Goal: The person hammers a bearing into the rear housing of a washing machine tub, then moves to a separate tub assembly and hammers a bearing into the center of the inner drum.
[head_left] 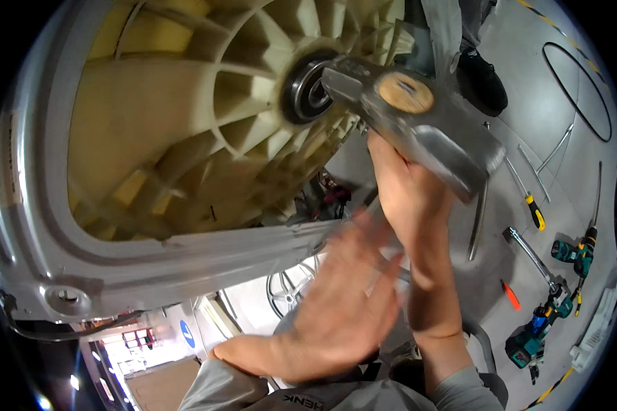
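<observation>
My right hand (pixel 413 188) is wrapped round the handle of a hammer, just below its heavy steel head (pixel 425 137); the wooden handle end shows through the top. One end of the hammer head overlaps the metal bearing (pixel 301 92) at the hub of a cream plastic washing-machine tub (pixel 151 130). Whether they touch, I cannot tell. Lower and to the left, my left hand (pixel 343 301) is blurred by motion. Its fingers are stretched out and nothing is in them.
The grey cabinet frame (pixel 185 267) surrounds the ribbed tub. On the floor at right lie a yellow-black screwdriver (pixel 536 212), a red-handled tool (pixel 511 296), two cordless drills (pixel 581 255), metal bars and a black belt (pixel 569 96). Another person's shoe (pixel 483 82) stands beyond the hammer.
</observation>
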A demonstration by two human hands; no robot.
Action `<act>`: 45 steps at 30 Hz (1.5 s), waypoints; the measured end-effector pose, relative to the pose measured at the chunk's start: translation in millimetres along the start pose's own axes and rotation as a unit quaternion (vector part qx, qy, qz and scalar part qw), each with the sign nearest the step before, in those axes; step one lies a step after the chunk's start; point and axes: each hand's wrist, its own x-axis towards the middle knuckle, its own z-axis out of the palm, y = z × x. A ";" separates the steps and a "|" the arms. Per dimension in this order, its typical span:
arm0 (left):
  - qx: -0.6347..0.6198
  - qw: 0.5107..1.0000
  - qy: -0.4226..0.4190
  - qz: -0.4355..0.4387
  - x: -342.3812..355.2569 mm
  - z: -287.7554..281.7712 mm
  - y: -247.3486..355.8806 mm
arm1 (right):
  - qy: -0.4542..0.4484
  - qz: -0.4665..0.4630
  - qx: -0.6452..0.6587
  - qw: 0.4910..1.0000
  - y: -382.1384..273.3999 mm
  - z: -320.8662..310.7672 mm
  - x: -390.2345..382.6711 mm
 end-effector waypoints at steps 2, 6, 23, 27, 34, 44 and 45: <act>0.114 0.989 0.089 -0.042 16.7 -16.3 -5.5 | 0.006 0.006 0.019 1.000 1.3 3.1 8.3; 0.285 0.914 0.276 -0.083 39.4 -29.3 -29.8 | 0.035 0.043 0.128 0.990 -0.6 11.7 15.6; 0.407 0.874 0.238 -0.117 54.3 -44.6 -49.6 | 0.056 0.042 0.102 0.992 -20.8 -11.3 4.4; 0.388 0.883 0.233 -0.122 54.0 -44.0 -48.8 | -0.024 0.066 -0.004 0.998 -7.5 8.4 33.6; 0.373 0.890 0.237 -0.115 53.6 -45.1 -50.7 | 0.013 -0.014 -0.035 0.999 -15.5 -14.5 -6.7; 0.400 0.878 0.239 -0.110 56.2 -43.6 -55.8 | 0.028 0.041 0.023 0.998 -9.8 4.9 29.3; 0.416 0.870 0.243 -0.105 56.4 -44.1 -54.8 | 0.051 0.023 0.040 0.998 -9.1 1.7 24.5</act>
